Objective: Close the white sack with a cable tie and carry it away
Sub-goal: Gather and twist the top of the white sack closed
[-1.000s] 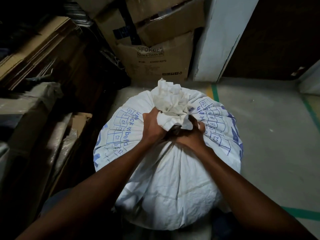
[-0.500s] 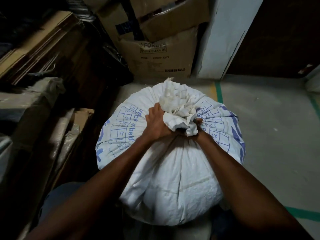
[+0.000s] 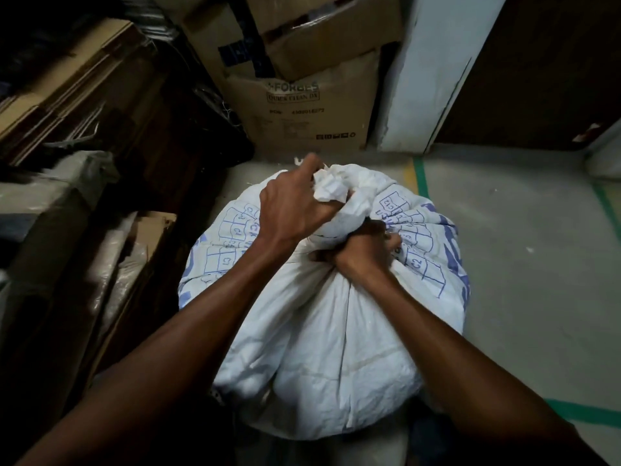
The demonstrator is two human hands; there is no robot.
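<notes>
So the white sack [image 3: 336, 331] sits on the grey floor [image 3: 521, 264] right in front of the person, filling the middle of the view. It's stuffed full and round, standing on its base with its long axis running up toward the camera, leaning a bit toward 12 o'clock. The gathered neck [image 3: 339, 193] is the top end and points up and away, toward the cardboard boxes. Blue grid printing shows on the sack's shoulders at 9 and 3 o'clock of the neck.

Both hands are on that neck. The left hand [image 3: 295, 206] is the upper one, fingers curled round the crumpled bunch of fabric from the 9 o'clock side, thumb side up toward 12. The right hand [image 3: 366, 250] is lower, at roughly 4 o'clock from the left one, fist clenched tight round the base of the neck where the cloth pleats fan out. Fingertips are mostly buried in fabric, so the exact grip can't be told. Can't make out a cable tie in either hand.

Around it: a stack of cardboard boxes [image 3: 309, 112] at 12 o'clock, a pale pillar [image 3: 430, 79] at 1 o'clock, flattened cardboard [image 3: 67, 82] and wrapped bundles along 9 to 10 o'clock. Green tape lines [image 3: 420, 176] run on the floor at 1 and 4 o'clock.
</notes>
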